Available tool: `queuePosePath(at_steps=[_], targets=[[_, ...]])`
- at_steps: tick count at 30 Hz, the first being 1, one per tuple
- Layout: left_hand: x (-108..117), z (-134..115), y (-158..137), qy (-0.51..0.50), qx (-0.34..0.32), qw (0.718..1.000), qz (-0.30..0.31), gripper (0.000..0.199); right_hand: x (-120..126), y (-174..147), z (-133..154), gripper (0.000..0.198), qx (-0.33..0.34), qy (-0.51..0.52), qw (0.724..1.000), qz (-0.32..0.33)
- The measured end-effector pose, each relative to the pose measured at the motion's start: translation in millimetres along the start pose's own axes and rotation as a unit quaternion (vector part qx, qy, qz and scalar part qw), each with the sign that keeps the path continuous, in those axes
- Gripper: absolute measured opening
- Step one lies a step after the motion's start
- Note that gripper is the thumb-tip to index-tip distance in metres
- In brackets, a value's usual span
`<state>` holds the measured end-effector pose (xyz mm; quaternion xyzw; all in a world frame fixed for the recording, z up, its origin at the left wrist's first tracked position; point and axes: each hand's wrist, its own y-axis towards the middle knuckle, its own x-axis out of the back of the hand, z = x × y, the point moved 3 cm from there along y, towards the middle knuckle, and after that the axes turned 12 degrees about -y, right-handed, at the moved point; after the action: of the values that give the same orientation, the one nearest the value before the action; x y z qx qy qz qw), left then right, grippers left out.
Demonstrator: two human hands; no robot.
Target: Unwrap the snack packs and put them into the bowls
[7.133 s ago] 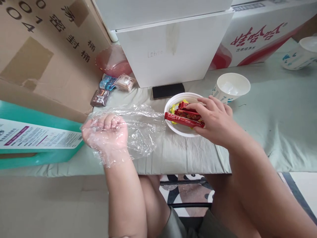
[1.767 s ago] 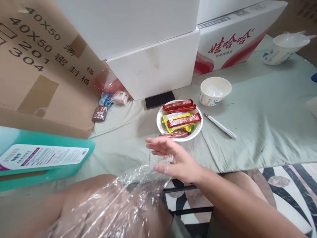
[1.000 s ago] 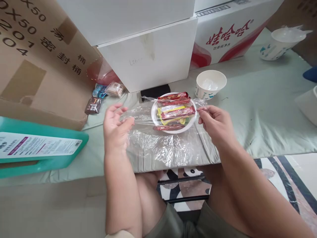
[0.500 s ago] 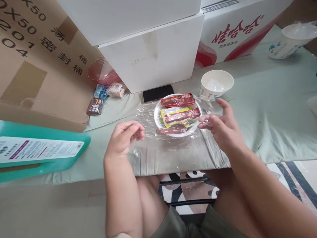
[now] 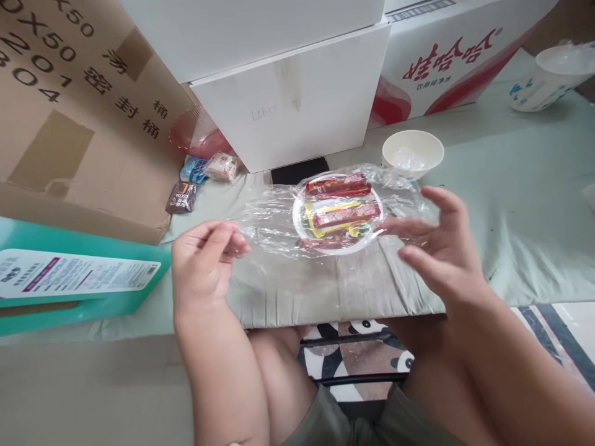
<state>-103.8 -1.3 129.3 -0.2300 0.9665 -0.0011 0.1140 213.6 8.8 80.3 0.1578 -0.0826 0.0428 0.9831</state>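
A white plate [image 5: 298,230] stands on the cloth-covered table, bearing several red-wrapped snack sticks [image 5: 337,184] and a yellow packet [image 5: 312,224]. Clear plastic film [image 5: 269,214] lies stretched over the plate and reaches out to both sides. On its left end, my left hand [image 5: 204,257] is closed, pinching the film's edge between thumb and fingers. To the right of the plate, my right hand [image 5: 441,241] has thumb and fingers spread apart, touching the film's right side; nothing is clearly gripped there.
A paper bowl [image 5: 413,152] with clear plastic in it stands behind the plate's right side; another bowl [image 5: 542,83] is far right. White boxes [image 5: 288,105] rise behind a black flat object [image 5: 300,170]. Small snack packets [image 5: 182,197], a carton [image 5: 69,142] and a green jug [image 5: 153,272] are left.
My left hand has moved left and my right hand slightly right, with its fingers opening. Between them the film has been drawn wider and flatter over the plate.
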Motion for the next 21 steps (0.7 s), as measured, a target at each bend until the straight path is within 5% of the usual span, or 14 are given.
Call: queuePosePath(at_steps=[2,5,8,11,14,17,19,21], targets=[[-3,-5,-1,-0.052,-0.043,0.998,-0.008,0.032,-5,-4,2,0.072,0.017,-0.022,0.996,0.087],[-8,-9,-3,-0.067,-0.082,0.994,-0.009,0.029,-9,-9,4,0.048,0.035,-0.045,0.991,0.123],[-7,-13,-3,-0.070,-0.144,0.985,-0.055,0.025,-4,-9,6,0.018,0.026,-0.041,0.998,0.044],[-4,-17,-4,-0.096,-0.166,0.979,-0.064,0.039,2,-8,6,0.012,0.007,-0.019,0.998,-0.058],[-4,-15,-3,-0.083,-0.093,0.992,0.014,0.055,4,-9,4,0.018,0.005,0.001,0.994,-0.110],[-2,-6,-5,0.033,-0.007,0.995,0.095,0.043,6,-10,4,0.029,0.020,0.004,0.990,-0.138],[-2,-1,-7,0.105,-0.024,0.984,0.140,0.024,7,-11,4,0.026,0.019,-0.009,0.987,-0.162],[-4,-3,-11,0.129,-0.118,0.971,0.161,0.013,9,-11,5,0.020,0.014,-0.032,0.980,-0.195]])
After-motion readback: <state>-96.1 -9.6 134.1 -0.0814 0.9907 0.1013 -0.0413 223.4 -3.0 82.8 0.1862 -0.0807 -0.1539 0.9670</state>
